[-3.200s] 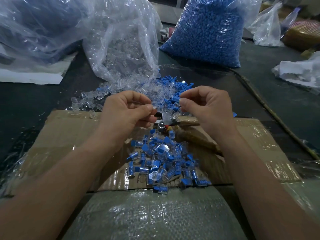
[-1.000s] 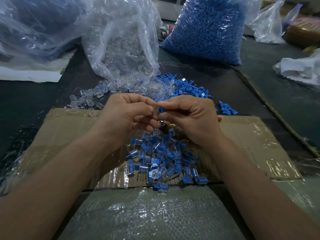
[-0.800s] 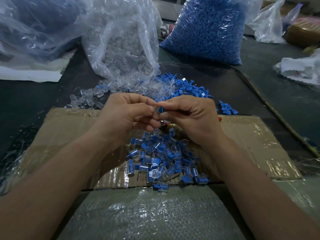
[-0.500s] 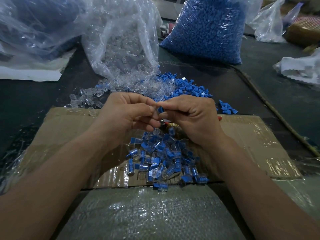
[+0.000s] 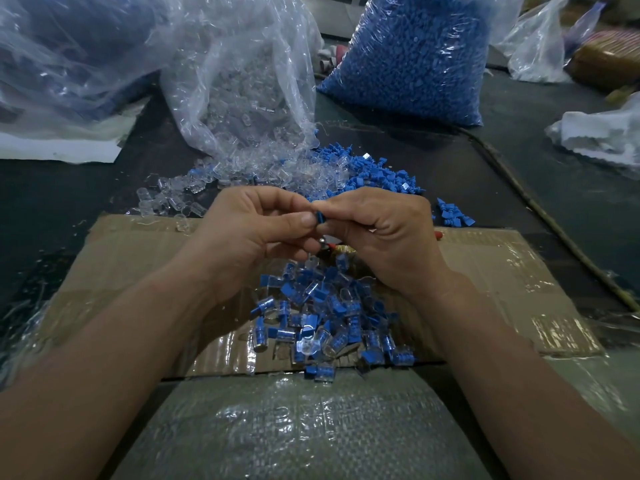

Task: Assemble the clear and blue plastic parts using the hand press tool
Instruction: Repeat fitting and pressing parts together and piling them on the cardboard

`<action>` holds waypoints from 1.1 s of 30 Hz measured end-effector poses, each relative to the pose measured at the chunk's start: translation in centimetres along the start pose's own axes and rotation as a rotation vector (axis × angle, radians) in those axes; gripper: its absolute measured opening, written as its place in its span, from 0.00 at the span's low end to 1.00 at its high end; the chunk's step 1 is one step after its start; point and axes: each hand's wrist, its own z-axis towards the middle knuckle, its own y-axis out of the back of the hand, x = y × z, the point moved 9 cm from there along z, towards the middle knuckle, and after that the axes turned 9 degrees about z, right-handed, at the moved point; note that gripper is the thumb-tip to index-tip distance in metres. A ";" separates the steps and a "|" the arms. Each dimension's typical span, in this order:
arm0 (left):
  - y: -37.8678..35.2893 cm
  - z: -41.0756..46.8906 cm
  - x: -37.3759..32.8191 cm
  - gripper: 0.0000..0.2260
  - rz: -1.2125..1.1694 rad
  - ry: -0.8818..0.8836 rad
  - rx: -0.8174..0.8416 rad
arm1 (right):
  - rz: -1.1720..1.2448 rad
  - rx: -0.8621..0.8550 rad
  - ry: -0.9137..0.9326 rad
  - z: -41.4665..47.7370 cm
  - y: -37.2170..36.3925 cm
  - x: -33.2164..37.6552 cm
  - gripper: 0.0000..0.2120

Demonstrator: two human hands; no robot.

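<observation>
Hands (image 5: 252,233) (image 5: 388,233) unmoved, pinching blue part (image 5: 319,217) — blue-parts bag (image 5: 415,64) full.

Head-worn wide-angle view, facing forward and down, close over cardboard sheet (image 5: 485,268)

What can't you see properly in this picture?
Head view:
- Hand press tool: mostly hidden under both hands.
- Blue part: pinched between left hand and right hand; the fingers hide what it joins.
- Far-left bag: contents blurred by crinkled plastic, cut off by the edge.

Bare forearms (image 5: 114,344), bare L hand (image 5: 249,233) & R hand (image 5: 384,237)
</observation>
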 end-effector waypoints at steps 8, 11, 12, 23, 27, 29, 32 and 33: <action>0.5 0.1 -0.1 0.05 0.038 -0.034 -0.064 | -0.118 0.069 -0.149 0.3 0.2 -0.8 0.14; 1.4 0.3 0.0 0.05 0.011 -0.025 -0.107 | -0.166 0.057 -0.409 -0.3 2.3 -3.8 0.14; 1.6 0.3 0.1 0.04 0.007 -0.027 -0.116 | -0.195 0.073 -0.481 -0.7 3.0 -4.8 0.13; 1.8 0.5 0.2 0.04 0.013 -0.031 -0.132 | -0.297 0.630 -0.880 -5.0 3.0 -8.9 0.38; 1.6 0.5 0.3 0.05 0.029 -0.026 -0.131 | -0.379 0.606 -0.809 -4.3 2.9 -8.5 0.34; 1.7 0.5 0.3 0.06 0.034 -0.023 -0.135 | -0.419 0.603 -0.789 -4.0 2.9 -8.4 0.30; 1.7 0.4 0.2 0.06 0.028 -0.025 -0.143 | -0.480 0.586 -0.758 -3.5 2.7 -8.0 0.23; 1.7 0.4 0.2 0.06 0.023 -0.026 -0.146 | -0.501 0.581 -0.739 -3.3 2.6 -7.8 0.19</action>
